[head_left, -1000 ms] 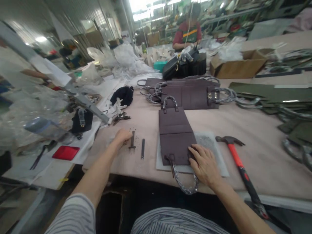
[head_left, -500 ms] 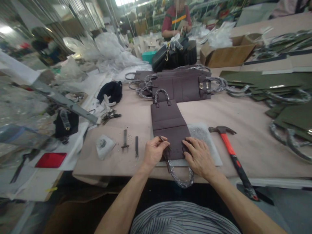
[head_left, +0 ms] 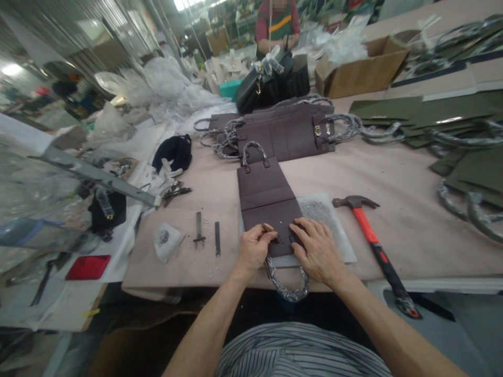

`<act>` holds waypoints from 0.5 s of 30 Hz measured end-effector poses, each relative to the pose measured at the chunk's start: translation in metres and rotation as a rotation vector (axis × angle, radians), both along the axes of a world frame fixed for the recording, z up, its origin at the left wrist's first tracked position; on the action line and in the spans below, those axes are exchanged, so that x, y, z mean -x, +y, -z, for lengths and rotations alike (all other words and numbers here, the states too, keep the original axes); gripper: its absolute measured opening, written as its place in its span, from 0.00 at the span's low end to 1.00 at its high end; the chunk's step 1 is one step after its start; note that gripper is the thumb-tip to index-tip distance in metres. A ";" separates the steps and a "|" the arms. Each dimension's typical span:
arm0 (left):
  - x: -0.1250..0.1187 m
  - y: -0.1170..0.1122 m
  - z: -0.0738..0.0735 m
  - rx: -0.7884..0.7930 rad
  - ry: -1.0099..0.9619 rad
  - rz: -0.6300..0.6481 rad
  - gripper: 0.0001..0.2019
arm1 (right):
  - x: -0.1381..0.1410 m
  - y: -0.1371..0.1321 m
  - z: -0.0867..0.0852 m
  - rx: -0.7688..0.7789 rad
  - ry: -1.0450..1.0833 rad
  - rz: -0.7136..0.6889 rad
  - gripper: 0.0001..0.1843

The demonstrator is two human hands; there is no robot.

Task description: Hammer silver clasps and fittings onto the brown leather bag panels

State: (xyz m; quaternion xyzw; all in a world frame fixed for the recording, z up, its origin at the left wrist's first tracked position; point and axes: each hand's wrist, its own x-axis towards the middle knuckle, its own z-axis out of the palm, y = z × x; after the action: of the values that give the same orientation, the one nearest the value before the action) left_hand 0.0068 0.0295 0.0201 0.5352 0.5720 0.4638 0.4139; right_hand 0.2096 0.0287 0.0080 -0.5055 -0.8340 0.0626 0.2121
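Dark leather bag panel (head_left: 267,204) beneath both hands
Left hand (head_left: 255,248) pinches a small dark item (head_left: 268,228); open right hand (head_left: 317,248) presses the panel.

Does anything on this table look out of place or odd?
The red-handled claw hammer looks badly placed: the end of its handle sticks out past the front edge of the table. Tiny metal bits also lie scattered loose on the tabletop, left of the hands.

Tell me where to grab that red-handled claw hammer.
Grip the black handle end of the claw hammer, coming from the near side with the right hand. That end points toward you and overhangs the table edge, so fingers can wrap beneath it.
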 end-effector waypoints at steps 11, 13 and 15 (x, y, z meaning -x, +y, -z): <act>-0.008 -0.009 0.006 -0.285 0.307 0.080 0.07 | -0.002 0.003 0.003 0.021 0.184 -0.018 0.19; -0.007 -0.010 0.010 -0.341 0.338 0.097 0.07 | -0.015 0.005 0.004 0.012 0.332 -0.014 0.18; -0.006 -0.010 0.015 -0.408 0.363 0.115 0.06 | -0.038 0.003 0.003 -0.029 0.390 0.079 0.18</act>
State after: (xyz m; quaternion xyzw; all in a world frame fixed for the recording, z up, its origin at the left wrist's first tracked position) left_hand 0.0133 0.0195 0.0054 0.7133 0.5005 0.4415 0.2139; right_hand 0.2476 0.0314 0.0049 -0.5129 -0.7575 0.1388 0.3792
